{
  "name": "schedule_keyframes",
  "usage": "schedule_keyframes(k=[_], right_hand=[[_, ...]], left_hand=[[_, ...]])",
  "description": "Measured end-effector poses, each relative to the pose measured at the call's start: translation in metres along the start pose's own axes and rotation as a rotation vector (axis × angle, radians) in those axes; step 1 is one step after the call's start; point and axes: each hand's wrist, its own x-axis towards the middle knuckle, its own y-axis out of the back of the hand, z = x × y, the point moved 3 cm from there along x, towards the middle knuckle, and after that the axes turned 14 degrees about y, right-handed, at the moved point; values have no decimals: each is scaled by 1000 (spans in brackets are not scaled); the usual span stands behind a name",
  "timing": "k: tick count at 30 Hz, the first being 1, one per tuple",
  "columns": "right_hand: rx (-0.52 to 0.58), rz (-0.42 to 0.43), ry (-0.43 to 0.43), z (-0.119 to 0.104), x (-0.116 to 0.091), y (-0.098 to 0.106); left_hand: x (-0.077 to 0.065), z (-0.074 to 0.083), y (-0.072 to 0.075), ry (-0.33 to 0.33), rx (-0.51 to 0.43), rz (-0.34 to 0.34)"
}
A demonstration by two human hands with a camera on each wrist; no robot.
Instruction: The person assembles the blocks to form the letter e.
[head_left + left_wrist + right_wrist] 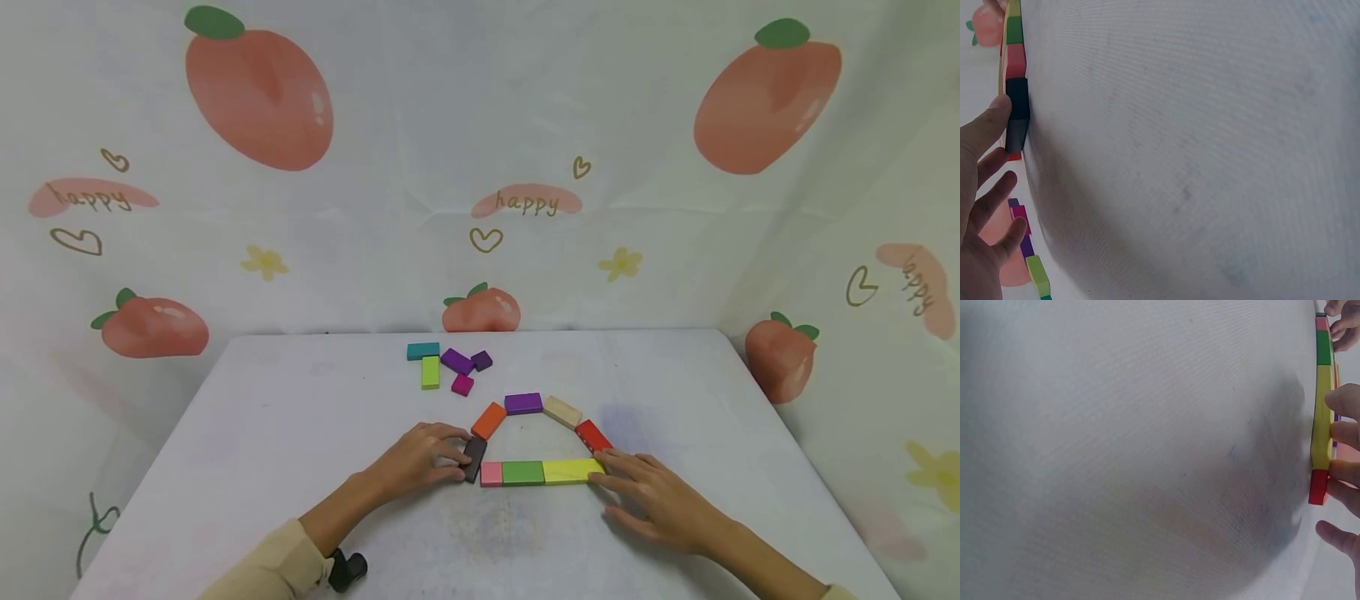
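A black block (474, 459) forms the left side of a closed outline of coloured blocks lying on the table. My left hand (427, 454) comes at it from the left, thumb and fingertips touching its edge, other fingers spread loosely. Joined end to end along the bottom are a pink block (491, 474), a green block (522, 472) and a long yellow block (570, 471). My right hand (660, 500) has relaxed, fairly straight fingers; fingertips touch the yellow block's right end and the lower end of a red block (1319, 487). That red end is partly covered in the head view.
An orange block (489, 421), a purple block (523, 404) and a beige block (562, 412) make the outline's top. Farther back lie several loose blocks, among them a teal block (423, 351) and a lime block (431, 372). A printed cloth (405, 167) hangs behind the table.
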Motion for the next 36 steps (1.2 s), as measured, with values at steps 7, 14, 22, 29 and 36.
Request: schedule_keyframes(k=[7,14,22,29,36], right_hand=[[-16,15,9,0,1,1],[-15,25,21,0,1,2],[5,9,8,0,1,2],[3,35,22,0,0,2],[12,18,2,0,0,1]], left_hand=[[0,-1,-1,8,9,5],[0,1,-2,-8,11,18],[-1,1,-1,-2,11,24],[-1,-1,3,11,-51,7],[13,-19,21,162,-99,153]])
